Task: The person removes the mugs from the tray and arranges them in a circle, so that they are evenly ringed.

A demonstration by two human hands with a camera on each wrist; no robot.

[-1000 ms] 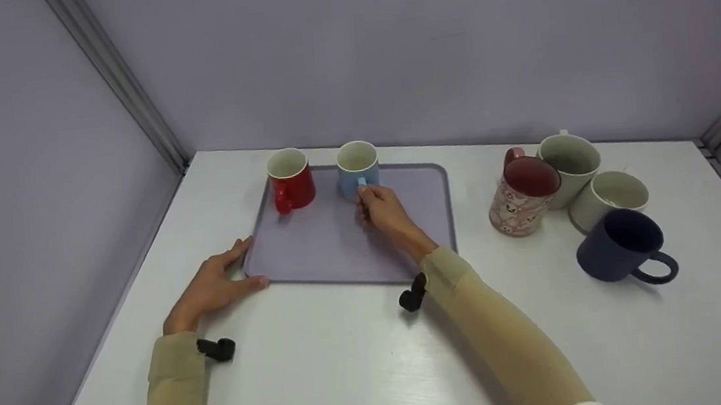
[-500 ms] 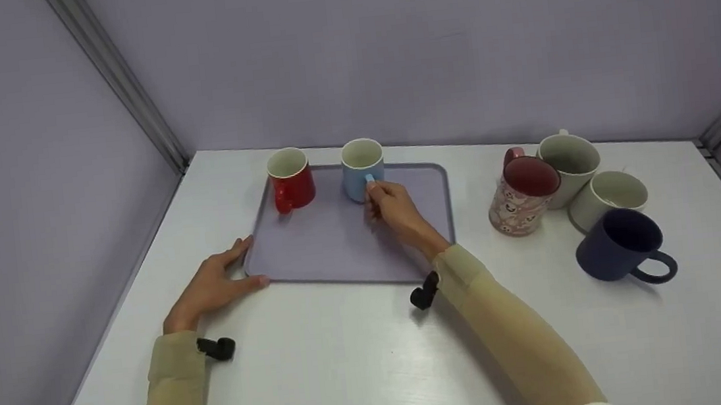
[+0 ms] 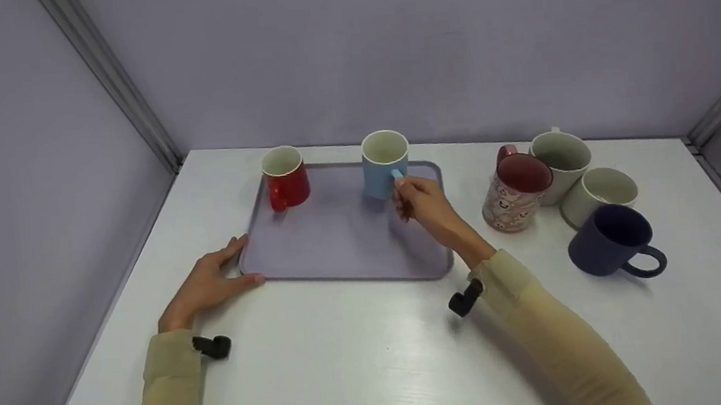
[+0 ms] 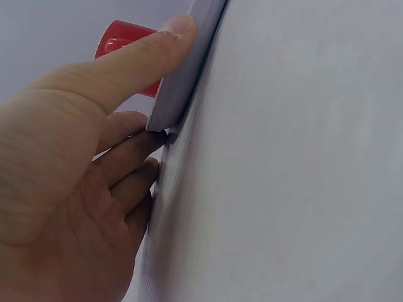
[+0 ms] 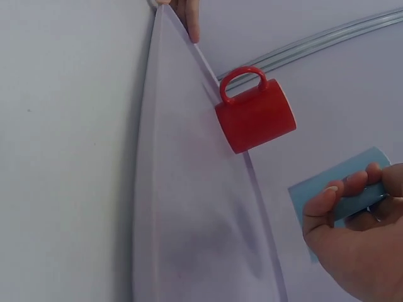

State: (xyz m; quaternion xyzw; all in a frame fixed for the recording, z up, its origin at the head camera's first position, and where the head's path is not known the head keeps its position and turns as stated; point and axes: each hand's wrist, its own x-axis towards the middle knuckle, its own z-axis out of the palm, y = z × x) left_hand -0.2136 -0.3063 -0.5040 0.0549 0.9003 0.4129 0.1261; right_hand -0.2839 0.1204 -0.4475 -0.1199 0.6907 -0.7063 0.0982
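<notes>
By its handle, my right hand grips a light blue mug, which is upright above the purple tray. In the right wrist view the blue mug shows a gap from the tray, and a shadow falls on the tray. A red mug stands at the tray's back left, its handle toward the front. My left hand touches the tray's near left corner, thumb along the front edge and fingers at the left side. The left wrist view shows its thumb straight against the rim.
To the tray's right stand a pink patterned mug, two whitish mugs close together and a dark blue mug with its handle to the right. Walls rise behind the white table and at both sides.
My right hand has carried the light blue mug to the right and up from the tray. My left hand stays at the tray corner. The red mug has kept its place.
</notes>
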